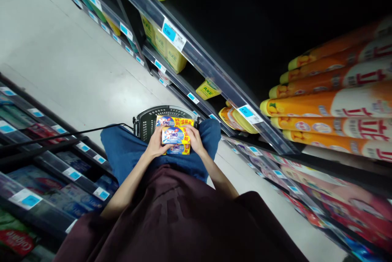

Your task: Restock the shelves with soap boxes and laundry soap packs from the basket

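Between my two hands is a yellow and blue OMO soap pack (pixel 174 135). My left hand (pixel 156 144) has its fingers around the left end, thumb along the near side. The right end is gripped by my right hand (pixel 195 140). Another OMO pack (pixel 165 121) shows just beyond it, and a third OMO label (pixel 177 149) shows just below; whether these are separate packs or joined I cannot tell. Past them, in front of my bent knees, stands a dark perforated shopping basket (pixel 147 122), partly covered by the packs.
Store shelves (pixel 196 61) with price tags rise at the right, holding yellow AXE packs (pixel 176 58) and orange bottles (pixel 306 106). Lower shelves (pixel 55 164) with toothpaste boxes line the left. A pale floor aisle (pixel 76 61) runs between them. A dark cord (pixel 92 130) stretches leftward from my knee.
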{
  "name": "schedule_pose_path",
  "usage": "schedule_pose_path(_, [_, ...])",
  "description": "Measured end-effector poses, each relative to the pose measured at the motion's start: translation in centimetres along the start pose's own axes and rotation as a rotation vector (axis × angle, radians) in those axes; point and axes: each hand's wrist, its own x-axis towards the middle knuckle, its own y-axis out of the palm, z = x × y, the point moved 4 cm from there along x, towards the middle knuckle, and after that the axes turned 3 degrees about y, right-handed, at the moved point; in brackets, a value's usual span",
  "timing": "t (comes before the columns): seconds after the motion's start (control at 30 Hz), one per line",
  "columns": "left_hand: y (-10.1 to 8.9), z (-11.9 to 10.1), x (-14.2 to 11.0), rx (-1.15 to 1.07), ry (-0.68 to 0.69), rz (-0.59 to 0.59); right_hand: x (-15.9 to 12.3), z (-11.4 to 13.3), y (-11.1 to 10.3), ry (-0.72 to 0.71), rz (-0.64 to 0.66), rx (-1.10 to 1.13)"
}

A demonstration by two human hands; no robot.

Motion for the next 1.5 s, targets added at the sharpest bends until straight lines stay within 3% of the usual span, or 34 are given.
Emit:
schedule_pose_path(0.87, [0.01,0.01,0.0,-0.013,0.039,-0.016,-0.02,-0.03,0.02,0.047,-0.002,-0.002])
schedule_pose_path(1.1, [0.08,0.26,-0.09,0.019,0.032,-0.011,0.14,-0.17,-0.01,-0.034,-0.011,0.024])
schedule_pose_path(1.5, [0.0,0.1,-0.09,0.015,0.087,-0.036,0.13,-0.18,-0.07,-0.018,-0.006,0.023])
